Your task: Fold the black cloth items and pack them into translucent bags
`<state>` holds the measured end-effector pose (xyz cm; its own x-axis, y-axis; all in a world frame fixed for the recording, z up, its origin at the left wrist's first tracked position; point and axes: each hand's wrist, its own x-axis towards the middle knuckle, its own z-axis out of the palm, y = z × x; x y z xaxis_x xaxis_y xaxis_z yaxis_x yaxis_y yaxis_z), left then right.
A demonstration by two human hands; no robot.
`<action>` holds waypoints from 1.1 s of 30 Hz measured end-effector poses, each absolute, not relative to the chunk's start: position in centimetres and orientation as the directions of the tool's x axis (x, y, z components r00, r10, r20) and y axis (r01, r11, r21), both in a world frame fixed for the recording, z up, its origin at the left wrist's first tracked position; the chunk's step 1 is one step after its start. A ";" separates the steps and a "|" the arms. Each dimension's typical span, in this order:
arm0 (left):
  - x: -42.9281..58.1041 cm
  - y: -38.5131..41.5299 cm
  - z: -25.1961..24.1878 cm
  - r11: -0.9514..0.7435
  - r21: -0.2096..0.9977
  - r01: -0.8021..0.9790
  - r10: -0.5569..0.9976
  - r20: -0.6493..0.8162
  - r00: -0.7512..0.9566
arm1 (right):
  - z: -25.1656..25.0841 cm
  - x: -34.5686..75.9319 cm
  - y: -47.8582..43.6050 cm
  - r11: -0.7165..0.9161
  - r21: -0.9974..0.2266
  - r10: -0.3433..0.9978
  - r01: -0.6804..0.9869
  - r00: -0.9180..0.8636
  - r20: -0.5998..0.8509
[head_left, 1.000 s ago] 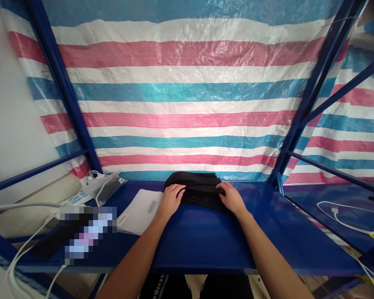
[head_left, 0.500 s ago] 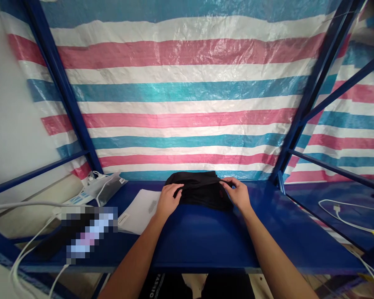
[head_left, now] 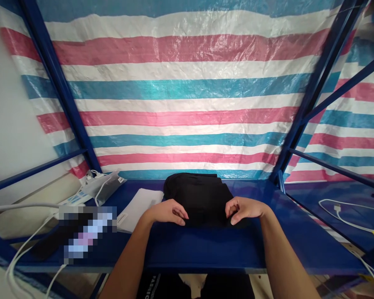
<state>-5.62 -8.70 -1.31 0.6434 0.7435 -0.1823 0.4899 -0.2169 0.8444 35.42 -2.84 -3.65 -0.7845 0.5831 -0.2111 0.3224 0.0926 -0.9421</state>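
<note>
Cloth [head_left: 199,193], black and folded into a compact bundle, lies on the blue tabletop [head_left: 205,249], at the middle of its width and toward the rear. The far edge of the bundle sits close to the striped sheet [head_left: 187,87]. The right side of the bundle shows stepped edges; the near edge lies between the two hands.

Left hand [head_left: 170,211]: positioned at the near left corner of the cloth, knuckles up, fingers curled toward the thumb. The grip is nearly closed, with a narrow gap at the tips. Whether fabric is pinched there cannot be told.

Right hand [head_left: 244,209]: positioned at the near right corner, mirroring the left. Fingers are bent inward and the thumb points down toward the cloth. The grip is partly closed; whether it has hold of fabric cannot be told.

Surroundings: a stack of white papers [head_left: 139,209] lies just left of the cloth, partly behind the left wrist. Further left are a clear pouch [head_left: 112,189] and a pixelated item [head_left: 89,236], its details hidden. Blue metal posts [head_left: 60,87] rise at both sides. At far right, a white cable [head_left: 355,225] lies in a loop on a blue surface beyond the frame.
</note>
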 end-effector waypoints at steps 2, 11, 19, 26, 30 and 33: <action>-5.6 -9.2 -0.8 -0.185 0.864 0.467 0.706 -0.214 0.675 | -3.6 35.8 -3.0 0.089 -0.960 0.580 0.266 -0.797 -0.167; -2.9 -6.0 -0.3 -0.530 0.660 0.533 0.780 0.625 0.002 | -5.3 34.7 1.6 0.306 -0.951 0.948 0.028 -0.102 0.302; -3.7 -4.3 -3.7 -0.378 0.468 0.799 0.789 0.614 0.014 | -9.0 32.3 5.8 0.310 -0.851 0.920 0.425 0.090 0.380; -6.0 -5.5 -5.3 -0.267 0.514 0.815 0.838 0.542 -0.067 | -10.4 32.3 5.8 0.283 -0.758 0.912 0.588 0.079 0.402; -6.5 -4.9 -6.0 -0.225 0.543 0.809 0.859 0.503 -0.099 | -10.6 32.5 5.9 0.284 -0.731 0.913 0.620 0.058 0.403; -6.6 -4.5 -6.1 -0.235 0.575 0.783 0.879 0.469 -0.080 | -10.7 32.5 5.8 0.295 -0.724 0.912 0.623 0.042 0.408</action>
<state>-6.58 -4.53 -6.09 -0.0803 0.8795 0.4691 0.7832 -0.2354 0.5755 32.48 5.82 -10.68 0.0422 0.9121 0.4078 0.6230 0.2951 -0.7244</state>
